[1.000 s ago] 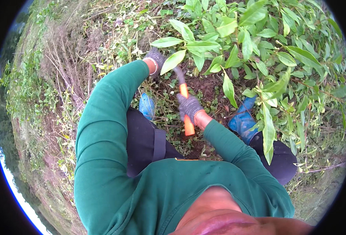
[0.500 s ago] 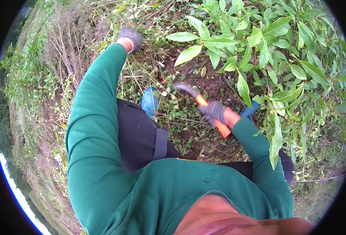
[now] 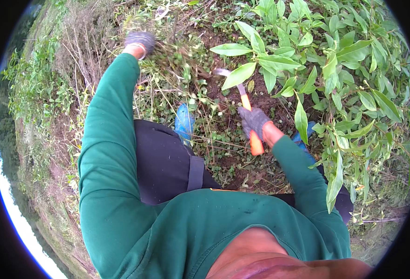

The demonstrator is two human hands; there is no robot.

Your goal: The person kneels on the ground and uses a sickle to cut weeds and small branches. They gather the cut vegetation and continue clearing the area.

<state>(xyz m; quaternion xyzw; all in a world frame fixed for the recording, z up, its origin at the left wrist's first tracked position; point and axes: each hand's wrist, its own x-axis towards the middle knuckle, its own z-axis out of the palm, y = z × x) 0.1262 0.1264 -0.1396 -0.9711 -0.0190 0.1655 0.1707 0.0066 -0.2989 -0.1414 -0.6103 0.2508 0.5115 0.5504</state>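
My right hand (image 3: 253,122), in a dark grey knitted glove, is closed round the orange handle of a sickle (image 3: 246,102). Its curved metal blade points up and left, just over bare brown soil, with the tip close to the low weeds. Out to the far left, my left hand (image 3: 141,43), gloved alike, is closed on a bunch of weeds (image 3: 135,24); the stems are smeared by motion and its fingers show only from the back. Between the two hands lies a blurred patch of leafy stems (image 3: 184,63).
A leafy green shrub (image 3: 325,60) fills the right side, its leaves hanging near my right arm. My blue boots (image 3: 184,123) stand among low weeds, the right one partly hidden by leaves. Dry, twiggy brush (image 3: 86,42) grows at the far left.
My left hand has moved left with the weeds. My right hand has shifted slightly up, and the sickle has turned more upright, its blade now farther from me.
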